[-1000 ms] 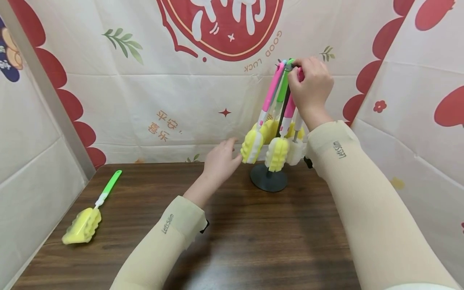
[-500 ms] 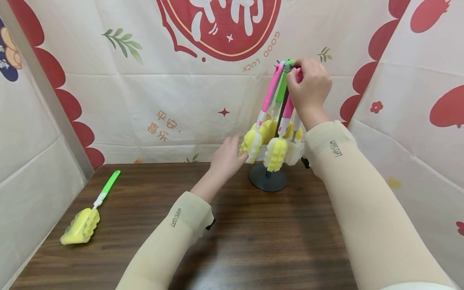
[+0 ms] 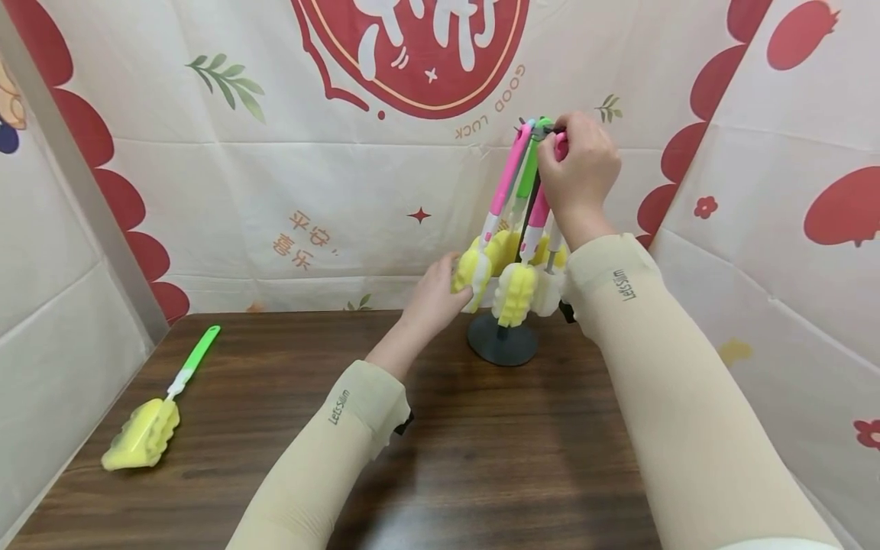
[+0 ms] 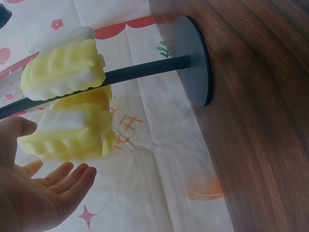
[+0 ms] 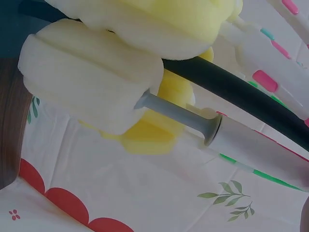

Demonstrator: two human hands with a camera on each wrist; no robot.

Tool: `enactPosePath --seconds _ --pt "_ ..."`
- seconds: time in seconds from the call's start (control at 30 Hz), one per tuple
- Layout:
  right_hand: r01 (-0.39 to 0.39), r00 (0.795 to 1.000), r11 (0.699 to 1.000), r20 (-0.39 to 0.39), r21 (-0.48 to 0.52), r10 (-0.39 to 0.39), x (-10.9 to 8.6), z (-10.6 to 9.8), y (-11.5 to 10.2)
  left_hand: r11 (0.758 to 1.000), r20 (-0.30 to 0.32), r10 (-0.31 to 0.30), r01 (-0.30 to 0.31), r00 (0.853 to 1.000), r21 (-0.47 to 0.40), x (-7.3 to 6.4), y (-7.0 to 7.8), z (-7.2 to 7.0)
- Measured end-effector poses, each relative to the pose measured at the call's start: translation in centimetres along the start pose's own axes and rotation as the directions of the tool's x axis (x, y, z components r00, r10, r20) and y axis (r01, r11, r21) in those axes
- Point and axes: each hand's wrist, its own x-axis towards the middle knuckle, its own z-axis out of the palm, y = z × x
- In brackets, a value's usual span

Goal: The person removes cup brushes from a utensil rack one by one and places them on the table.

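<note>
Several sponge bottle brushes hang in a ring from a dark stand (image 3: 503, 341). My right hand (image 3: 583, 164) is at the top of the stand, thumb and fingers pinching the upper end of a pink-handled bottle brush (image 3: 539, 210). Beside it hangs a brush with a white sponge (image 5: 91, 77), its grey neck and pale handle running toward that hand. My left hand (image 3: 435, 298) is at the yellow-and-white sponge (image 4: 67, 133) of another pink-handled brush. In the left wrist view its thumb lies by the sponge and its fingers spread loosely below.
A green-handled brush (image 3: 147, 431) with a yellow sponge lies at the left of the dark wooden table (image 3: 440, 458). A printed white cloth (image 3: 357, 191) hangs close behind the stand and along both sides.
My left hand has moved right, up to the nearest hanging sponge, its thumb now overlapping it. The right hand keeps its pinch at the top. The whole view shifts slightly.
</note>
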Motion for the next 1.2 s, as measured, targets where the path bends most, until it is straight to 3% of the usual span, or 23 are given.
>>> enactPosePath --seconds 0.2,0.53,0.97,1.2 --pt "-0.014 1.000 1.000 0.011 -0.013 0.014 0.0 0.1 -0.1 1.000 -0.005 -0.022 0.022 1.000 0.009 0.4 0.1 0.5" --pt "-0.028 0.999 0.999 0.015 -0.021 0.029 0.1 0.3 -0.2 0.994 -0.059 -0.002 0.008 0.998 0.113 0.5 0.2 1.4" --pt "-0.034 0.999 0.999 0.015 -0.021 0.034 -0.2 0.5 -0.2 0.999 -0.032 -0.016 0.017 0.999 0.036 0.1 0.3 1.6" --pt "-0.034 0.999 0.999 -0.002 -0.014 0.034 -0.1 0.5 -0.2 0.998 -0.058 0.038 -0.035 0.998 0.052 0.2 0.1 1.6"
